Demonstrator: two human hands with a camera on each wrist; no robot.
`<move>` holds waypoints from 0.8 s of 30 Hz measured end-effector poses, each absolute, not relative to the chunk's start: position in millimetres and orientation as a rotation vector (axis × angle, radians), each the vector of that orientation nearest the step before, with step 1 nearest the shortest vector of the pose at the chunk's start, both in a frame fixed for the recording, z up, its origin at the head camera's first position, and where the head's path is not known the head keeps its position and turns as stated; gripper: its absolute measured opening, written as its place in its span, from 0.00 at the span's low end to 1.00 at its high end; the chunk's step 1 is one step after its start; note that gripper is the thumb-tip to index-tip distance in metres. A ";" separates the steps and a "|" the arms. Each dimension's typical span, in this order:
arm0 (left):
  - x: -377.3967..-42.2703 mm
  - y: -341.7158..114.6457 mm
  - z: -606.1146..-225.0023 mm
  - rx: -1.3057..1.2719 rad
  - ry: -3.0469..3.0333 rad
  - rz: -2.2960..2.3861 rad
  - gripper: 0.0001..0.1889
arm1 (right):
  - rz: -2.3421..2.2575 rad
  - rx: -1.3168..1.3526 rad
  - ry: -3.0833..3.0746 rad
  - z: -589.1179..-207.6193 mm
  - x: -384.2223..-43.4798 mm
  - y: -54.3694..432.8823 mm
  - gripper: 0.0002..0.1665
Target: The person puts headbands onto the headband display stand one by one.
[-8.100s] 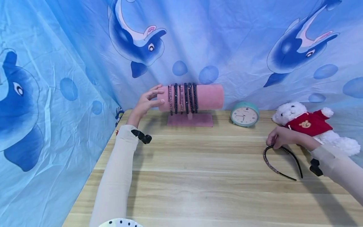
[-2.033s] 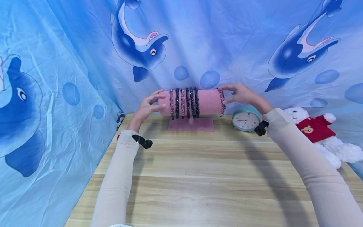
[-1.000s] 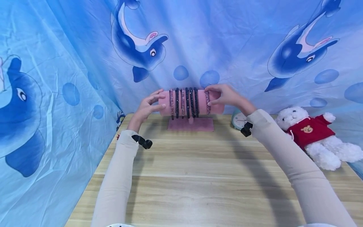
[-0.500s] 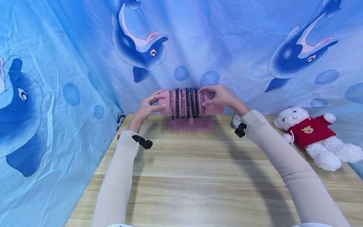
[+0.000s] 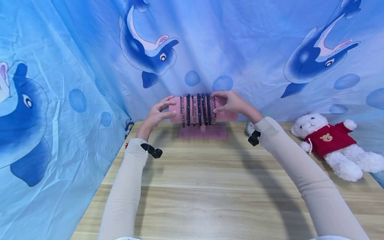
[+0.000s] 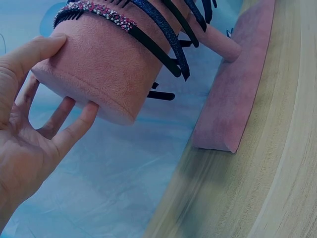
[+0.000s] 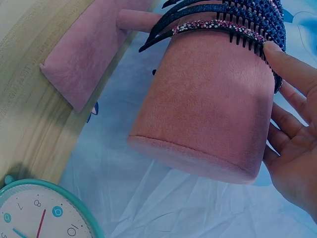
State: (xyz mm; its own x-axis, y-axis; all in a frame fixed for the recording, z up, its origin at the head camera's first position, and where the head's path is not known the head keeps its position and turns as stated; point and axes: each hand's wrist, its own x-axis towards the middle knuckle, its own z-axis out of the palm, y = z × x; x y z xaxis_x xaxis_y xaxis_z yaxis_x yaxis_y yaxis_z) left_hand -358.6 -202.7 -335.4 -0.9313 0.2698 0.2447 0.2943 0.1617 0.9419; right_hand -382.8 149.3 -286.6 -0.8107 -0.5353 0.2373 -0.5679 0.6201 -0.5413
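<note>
A pink padded headband stand (image 5: 229, 116) stands at the back of the table, its roll lying crosswise above a flat base. My left hand (image 5: 155, 114) grips the left end of the roll, with the thumb on top and the fingers at the end face in the left wrist view. My right hand (image 5: 235, 102) pinches a headband with pink rhinestones (image 7: 213, 25), which sits over the roll. It lies close beside the dark blue headbands (image 7: 198, 12). Farther left on the roll is another pink rhinestone headband (image 6: 101, 10).
A teal alarm clock (image 7: 42, 210) stands right of the stand, mostly hidden behind my right wrist in the head view. A white teddy bear (image 5: 327, 140) in a red sweater lies at the right. A blue dolphin-print curtain (image 5: 252, 50) hangs behind the table (image 5: 195, 186).
The right hand has brought the pink rhinestone headband from beside the bear onto the roll's right end, then slid it left against the others. The left hand has stayed on the roll.
</note>
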 end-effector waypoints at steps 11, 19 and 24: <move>-361.7 -200.9 -334.8 -0.562 -2.381 -1.936 0.25 | 0.981 0.935 -2.772 -287.7 -383.8 151.5 0.41; -360.5 -199.0 -337.6 -0.551 -2.383 -1.877 0.26 | 0.972 0.992 -2.732 -294.9 -385.2 153.2 0.46; -368.3 -199.2 -352.6 -0.505 -2.293 -1.746 0.25 | 1.021 1.028 -2.641 -295.1 -376.8 164.7 0.44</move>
State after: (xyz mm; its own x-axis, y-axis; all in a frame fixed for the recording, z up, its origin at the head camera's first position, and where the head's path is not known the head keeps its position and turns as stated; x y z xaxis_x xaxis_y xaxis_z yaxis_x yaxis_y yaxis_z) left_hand -368.3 -199.2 -352.6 -0.9180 0.1397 0.3712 0.3950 0.2376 0.8874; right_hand -376.8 164.7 -295.1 -0.7596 -0.5523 0.3435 -0.6398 0.5393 -0.5476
